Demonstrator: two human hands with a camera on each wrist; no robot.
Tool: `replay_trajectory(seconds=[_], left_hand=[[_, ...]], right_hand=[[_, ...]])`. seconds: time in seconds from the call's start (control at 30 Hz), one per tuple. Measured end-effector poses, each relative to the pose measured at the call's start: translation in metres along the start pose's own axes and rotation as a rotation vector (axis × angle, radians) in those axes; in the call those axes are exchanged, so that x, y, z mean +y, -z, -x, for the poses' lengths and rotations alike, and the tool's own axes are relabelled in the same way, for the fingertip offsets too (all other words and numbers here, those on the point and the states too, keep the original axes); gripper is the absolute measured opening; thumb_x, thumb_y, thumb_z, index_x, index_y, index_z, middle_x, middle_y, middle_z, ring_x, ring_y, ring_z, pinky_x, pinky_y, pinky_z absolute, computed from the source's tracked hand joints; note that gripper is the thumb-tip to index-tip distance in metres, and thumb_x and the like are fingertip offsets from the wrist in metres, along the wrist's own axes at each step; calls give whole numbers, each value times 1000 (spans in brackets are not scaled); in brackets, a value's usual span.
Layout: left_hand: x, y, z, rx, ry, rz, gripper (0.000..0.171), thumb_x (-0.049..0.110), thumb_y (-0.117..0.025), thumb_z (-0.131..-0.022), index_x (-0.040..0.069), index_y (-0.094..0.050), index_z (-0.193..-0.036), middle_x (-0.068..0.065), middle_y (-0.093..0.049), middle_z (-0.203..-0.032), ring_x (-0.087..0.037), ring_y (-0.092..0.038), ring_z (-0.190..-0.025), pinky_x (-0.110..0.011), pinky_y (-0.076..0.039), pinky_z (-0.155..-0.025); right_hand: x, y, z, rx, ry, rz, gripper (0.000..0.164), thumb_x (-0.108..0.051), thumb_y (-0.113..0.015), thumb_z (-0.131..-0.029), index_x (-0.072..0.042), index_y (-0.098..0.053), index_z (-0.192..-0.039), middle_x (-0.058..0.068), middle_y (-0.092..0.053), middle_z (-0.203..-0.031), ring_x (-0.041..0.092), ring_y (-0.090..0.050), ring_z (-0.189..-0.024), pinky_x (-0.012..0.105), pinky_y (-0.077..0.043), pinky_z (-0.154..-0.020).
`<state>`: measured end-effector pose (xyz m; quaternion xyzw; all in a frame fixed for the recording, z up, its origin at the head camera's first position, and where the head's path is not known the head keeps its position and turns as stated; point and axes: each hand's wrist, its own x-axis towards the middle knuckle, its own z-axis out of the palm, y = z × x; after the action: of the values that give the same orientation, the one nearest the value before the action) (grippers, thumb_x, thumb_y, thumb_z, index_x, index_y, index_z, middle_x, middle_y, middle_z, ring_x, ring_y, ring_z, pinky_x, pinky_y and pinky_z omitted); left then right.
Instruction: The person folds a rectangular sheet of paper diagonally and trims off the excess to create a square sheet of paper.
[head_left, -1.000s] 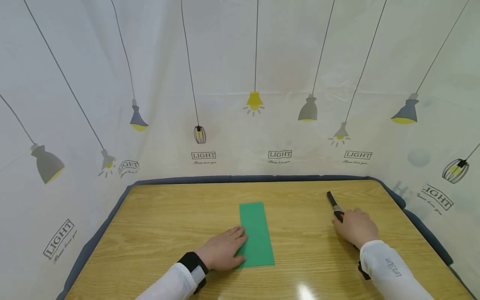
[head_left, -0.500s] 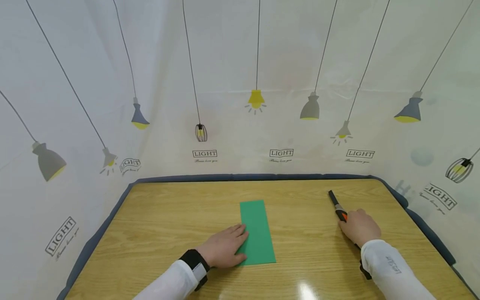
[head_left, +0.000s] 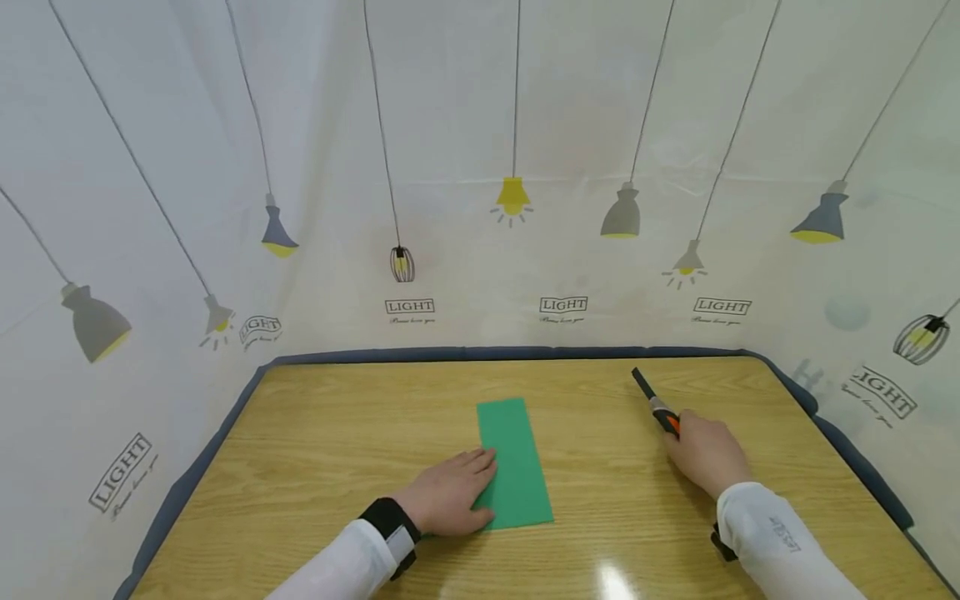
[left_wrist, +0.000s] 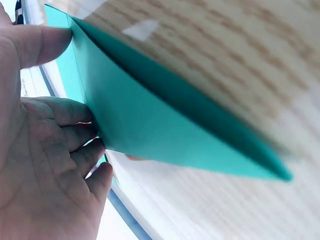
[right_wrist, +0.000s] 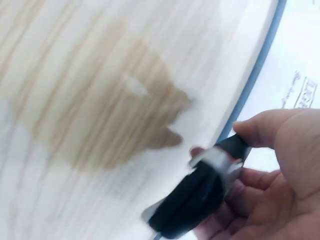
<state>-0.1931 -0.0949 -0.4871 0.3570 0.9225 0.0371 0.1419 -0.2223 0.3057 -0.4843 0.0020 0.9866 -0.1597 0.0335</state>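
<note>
Woodgrain table (head_left: 345,417), folded rectangular green sheet (head_left: 517,467), slim black tool (head_left: 658,405)

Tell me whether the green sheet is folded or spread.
Folded: in the left wrist view, the green sheet shows two layers, their edges gaping apart along one side.

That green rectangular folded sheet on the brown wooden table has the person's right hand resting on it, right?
Not quite: the left hand rests on the green folded sheet on the brown wooden table, as the head view shows. The right hand holds a black tool with an orange patch.
</note>
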Motion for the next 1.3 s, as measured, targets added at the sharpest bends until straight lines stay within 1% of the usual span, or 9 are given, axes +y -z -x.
replay_trajectory(seconds=[0.1, 0.23, 0.37, 0.5, 0.63, 0.83, 0.97, 1.17, 1.3], left_hand=[[-1, 1, 1, -2, 22, 13, 73, 46, -57, -100, 4, -40, -157, -11, -31, -165, -25, -27, -152, -35, -24, -122], [-3, 1, 1, -1, 36, 23, 77, 47, -59, -96, 5, -40, -157, -10, -32, -165, -25, -28, -152, -35, -25, -121], [-4, 1, 2, -7, 49, 26, 84, 54, -61, -94, 5, -38, -158, -10, -30, -165, -25, -28, -152, -36, -25, -122], [-4, 1, 2, -4, 71, 14, 91, 65, -61, -92, 7, -39, -158, -10, -31, -165, -25, -29, -152, -41, -25, -122], [-3, 2, 2, 23, 83, 2, 91, 67, -62, -91, 9, -41, -158, -12, -34, -163, -28, -32, -150, -44, -26, -122], [-1, 1, 2, 65, 101, -33, 91, 72, -61, -90, 14, -43, -158, -15, -39, -160, -31, -38, -146, -45, -29, -120], [0, -1, 0, 82, 113, -62, 89, 72, -60, -90, 15, -45, -157, -16, -40, -159, -31, -40, -144, -44, -31, -119], [2, -2, -3, 92, 121, -101, 84, 71, -57, -93, 16, -46, -156, -16, -43, -156, -30, -42, -142, -41, -34, -117], [3, -2, -3, 100, 119, -116, 79, 69, -54, -96, 15, -49, -154, -16, -45, -154, -31, -44, -140, -41, -37, -115]], right_hand=[[-13, -4, 1, 11, 59, 13, 24, -17, -61, -101, 7, -60, -105, 9, -60, -75, 26, -53, -64, 39, -45, -57], [-35, -11, 7, 24, 146, 15, 28, -15, -63, -101, 10, -60, -113, 11, -63, -86, 27, -55, -73, 44, -49, -65], [-57, -18, 16, -17, 204, -48, 33, -11, -62, -101, 12, -57, -123, 14, -63, -98, 23, -60, -81, 45, -53, -71], [-75, -26, 27, -45, 262, -54, 36, -13, -63, -101, 9, -57, -129, 13, -63, -104, 24, -63, -92, 46, -54, -78], [-87, -34, 39, -75, 299, -33, 36, -19, -68, -100, 2, -61, -128, 7, -64, -103, 17, -61, -90, 42, -53, -77], [-93, -39, 51, -115, 371, -41, 32, -28, -72, -98, -7, -64, -121, -5, -58, -92, 10, -52, -76, 35, -47, -68], [-92, -39, 55, -119, 423, -40, 30, -29, -72, -98, -10, -64, -120, -7, -58, -93, 7, -52, -77, 33, -47, -67], [-89, -39, 59, -76, 501, -34, 27, -29, -70, -99, -12, -64, -119, -10, -56, -94, 4, -50, -78, 31, -46, -67], [-86, -36, 60, -89, 515, -53, 25, -30, -68, -101, -15, -63, -120, -12, -57, -96, 3, -51, -80, 30, -47, -67]])
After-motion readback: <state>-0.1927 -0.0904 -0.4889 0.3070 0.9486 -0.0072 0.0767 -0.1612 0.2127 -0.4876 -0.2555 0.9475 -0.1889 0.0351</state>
